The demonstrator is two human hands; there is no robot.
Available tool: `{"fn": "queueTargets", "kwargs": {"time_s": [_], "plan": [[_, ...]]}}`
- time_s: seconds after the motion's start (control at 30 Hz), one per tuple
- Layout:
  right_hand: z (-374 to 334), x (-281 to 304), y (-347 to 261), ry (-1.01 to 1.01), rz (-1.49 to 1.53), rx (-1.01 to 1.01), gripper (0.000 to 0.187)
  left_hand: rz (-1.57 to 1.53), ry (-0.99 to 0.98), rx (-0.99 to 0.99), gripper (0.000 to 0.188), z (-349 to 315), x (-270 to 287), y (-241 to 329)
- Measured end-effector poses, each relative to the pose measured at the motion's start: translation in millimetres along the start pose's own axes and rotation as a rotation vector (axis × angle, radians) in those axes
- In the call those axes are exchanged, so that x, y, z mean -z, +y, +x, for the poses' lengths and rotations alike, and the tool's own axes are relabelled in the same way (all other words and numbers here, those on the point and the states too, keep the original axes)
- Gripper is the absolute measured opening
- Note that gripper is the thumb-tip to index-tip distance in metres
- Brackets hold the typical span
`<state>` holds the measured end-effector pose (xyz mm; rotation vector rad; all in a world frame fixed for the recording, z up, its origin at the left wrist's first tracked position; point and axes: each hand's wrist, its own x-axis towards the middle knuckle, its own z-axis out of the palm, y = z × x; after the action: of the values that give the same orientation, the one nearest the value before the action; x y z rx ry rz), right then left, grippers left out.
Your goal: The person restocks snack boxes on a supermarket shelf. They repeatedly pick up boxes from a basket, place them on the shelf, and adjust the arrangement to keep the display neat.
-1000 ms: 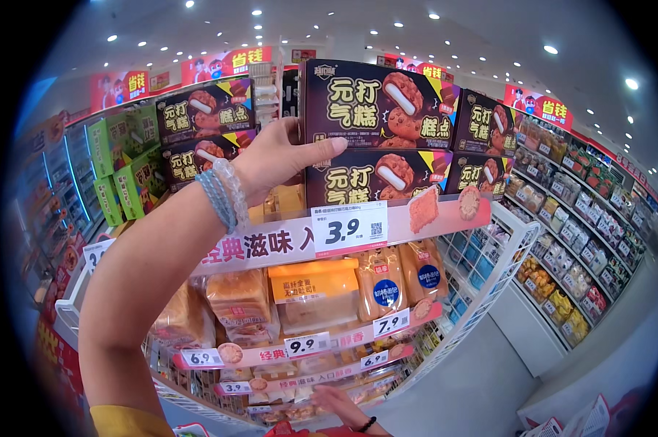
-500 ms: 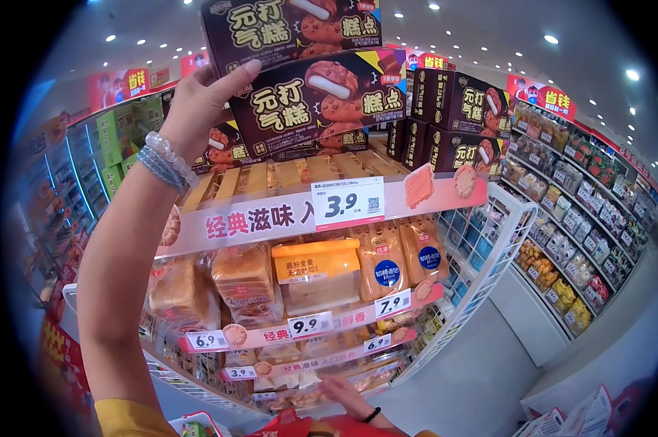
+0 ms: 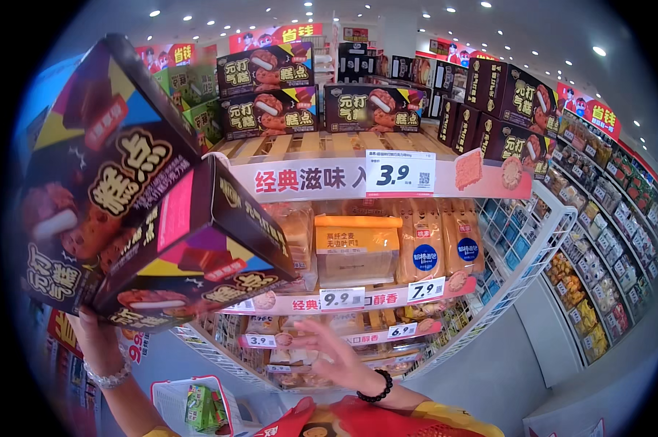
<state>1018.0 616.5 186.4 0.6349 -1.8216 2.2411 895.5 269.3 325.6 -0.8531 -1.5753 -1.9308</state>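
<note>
Two tilted, boxy cardboard cartons (image 3: 125,171) | left fingers (image 3: 90,322) holding them | right fingers (image 3: 317,333) spread

yellowish characters (image 3: 130,172) stand on dark boxes (image 3: 107,164), black numbers (image 3: 393,175) on white price tags (image 3: 400,186).

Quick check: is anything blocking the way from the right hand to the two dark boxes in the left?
Nothing visible does. The right hand appears empty, fingers spread; between it and the dark boxes, held by the left hand, only the rack's lower shelves show, and they look to be behind.
</note>
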Motion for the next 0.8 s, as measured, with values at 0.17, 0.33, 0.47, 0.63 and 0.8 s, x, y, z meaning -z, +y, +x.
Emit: {"fn": "queueTargets", "kwargs": {"time_s": [0.17, 0.33, 0.47, 0.63, 0.8], "plan": [[35.3, -37.6, -7.6, -0.124, -0.026, 0.110, 0.103, 0.091, 0.057, 0.268, 0.107, -110.7, 6.2, -10.5], [33.9, -72.2, 0.2, -0.064, 0.000, -0.034, 0.075, -0.139, 0.180, 0.460, 0.099, -158.5, 15.3, -45.6], [38.0, -120.0, 14.7, -0.095, -0.057, -0.021, 0.069, -0.382, 0.321, 0.610, 0.072, -220.5, 62.9, -82.8], [35.9, -149.5, 29.7, -0.119, -0.324, 0.071, 0.062, -0.648, 0.321, 0.626, 0.067, -260.0, 85.8, -108.8], [23.1, -168.7, 45.4, -0.074, -0.395, 0.151, 0.061, -0.824, 0.280, 0.584, 0.076, -280.0, 101.0, -129.9]]}}
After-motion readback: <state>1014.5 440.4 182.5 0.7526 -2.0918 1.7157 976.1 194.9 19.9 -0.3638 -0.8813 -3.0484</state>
